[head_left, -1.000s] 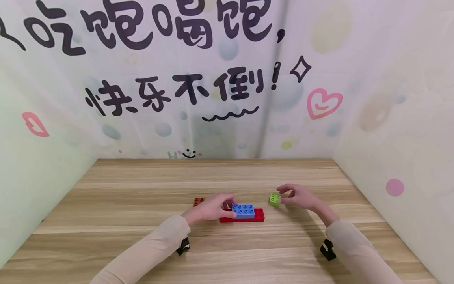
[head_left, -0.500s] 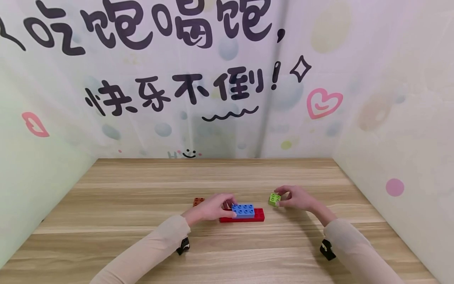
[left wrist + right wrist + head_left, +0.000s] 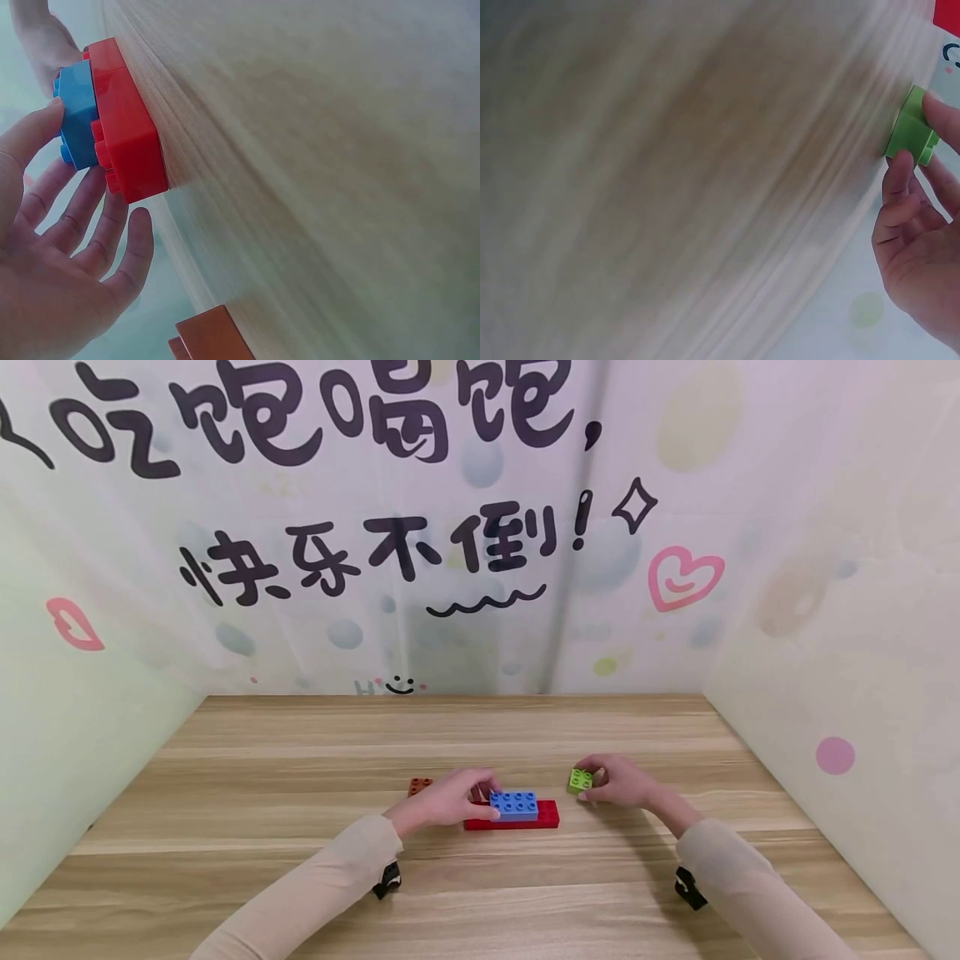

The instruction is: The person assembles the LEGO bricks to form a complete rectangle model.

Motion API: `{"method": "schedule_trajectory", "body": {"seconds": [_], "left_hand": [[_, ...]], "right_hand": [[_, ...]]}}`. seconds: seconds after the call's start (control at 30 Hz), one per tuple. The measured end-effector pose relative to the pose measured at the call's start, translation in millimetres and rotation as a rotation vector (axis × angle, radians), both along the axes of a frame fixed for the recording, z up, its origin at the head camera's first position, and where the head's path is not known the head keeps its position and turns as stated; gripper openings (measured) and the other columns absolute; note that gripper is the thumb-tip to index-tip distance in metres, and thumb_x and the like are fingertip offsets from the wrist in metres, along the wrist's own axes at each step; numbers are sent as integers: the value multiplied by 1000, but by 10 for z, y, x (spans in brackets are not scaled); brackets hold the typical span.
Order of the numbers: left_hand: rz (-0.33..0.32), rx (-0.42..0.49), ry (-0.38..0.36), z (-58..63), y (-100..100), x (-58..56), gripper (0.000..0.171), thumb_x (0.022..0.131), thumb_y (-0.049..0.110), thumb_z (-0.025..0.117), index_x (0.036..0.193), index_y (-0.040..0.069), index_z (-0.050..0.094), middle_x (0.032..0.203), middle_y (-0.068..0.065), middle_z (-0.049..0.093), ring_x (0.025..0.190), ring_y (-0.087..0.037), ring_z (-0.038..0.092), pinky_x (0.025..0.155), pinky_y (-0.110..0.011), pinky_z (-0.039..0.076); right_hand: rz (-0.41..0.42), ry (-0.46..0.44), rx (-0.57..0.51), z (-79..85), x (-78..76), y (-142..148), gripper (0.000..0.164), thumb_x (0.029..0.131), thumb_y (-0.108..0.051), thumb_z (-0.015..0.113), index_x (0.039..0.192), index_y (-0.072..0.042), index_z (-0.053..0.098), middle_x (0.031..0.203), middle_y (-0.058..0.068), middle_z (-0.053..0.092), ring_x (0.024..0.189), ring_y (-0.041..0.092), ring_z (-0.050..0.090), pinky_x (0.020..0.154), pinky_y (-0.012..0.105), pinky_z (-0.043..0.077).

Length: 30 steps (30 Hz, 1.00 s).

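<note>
A long red toy building brick (image 3: 550, 816) lies on the wooden table, and a blue brick (image 3: 513, 807) sits on top of its studs. My left hand (image 3: 447, 797) pinches the blue brick's left end, thumb in front and fingers behind. In the left wrist view, the other fingers spread beside the red brick (image 3: 135, 139). To the right, a small lime-green brick (image 3: 577, 782) stands studs up. My right hand (image 3: 624, 782) holds it between thumb and fingers; the right wrist view shows the green brick (image 3: 909, 133) in that pinch.
A brown brick (image 3: 420, 785) lies behind my left wrist, partly hidden by it. Pale printed curtains (image 3: 480, 652) enclose the wooden table (image 3: 300, 735) at the back and sides. Black wrist cameras hang below both sleeves.
My right hand has moved slightly left and its fingers have closed round the green brick, which stays in about the same place. My left hand and the red and blue bricks have not moved.
</note>
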<state>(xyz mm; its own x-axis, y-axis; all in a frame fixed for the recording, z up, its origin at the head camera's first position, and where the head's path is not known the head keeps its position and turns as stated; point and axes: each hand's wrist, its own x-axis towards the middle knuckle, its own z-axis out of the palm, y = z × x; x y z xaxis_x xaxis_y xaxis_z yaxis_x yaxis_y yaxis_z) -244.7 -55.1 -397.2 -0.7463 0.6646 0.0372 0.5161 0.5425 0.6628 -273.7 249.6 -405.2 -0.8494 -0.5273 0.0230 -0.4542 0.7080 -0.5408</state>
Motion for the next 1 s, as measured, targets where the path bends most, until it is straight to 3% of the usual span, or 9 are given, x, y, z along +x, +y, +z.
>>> {"method": "schedule_trajectory", "body": {"seconds": [1.0], "left_hand": [[9,5,-18,1,-2,4,26,78,26,67,99,14,57,87,7,54,82,-13,51,71,-24,42]], "right_hand": [[44,-2,-53,5,55,20,38,76,-19,69,109,-4,57,97,6,56,70,14,49,62,28,42]]}}
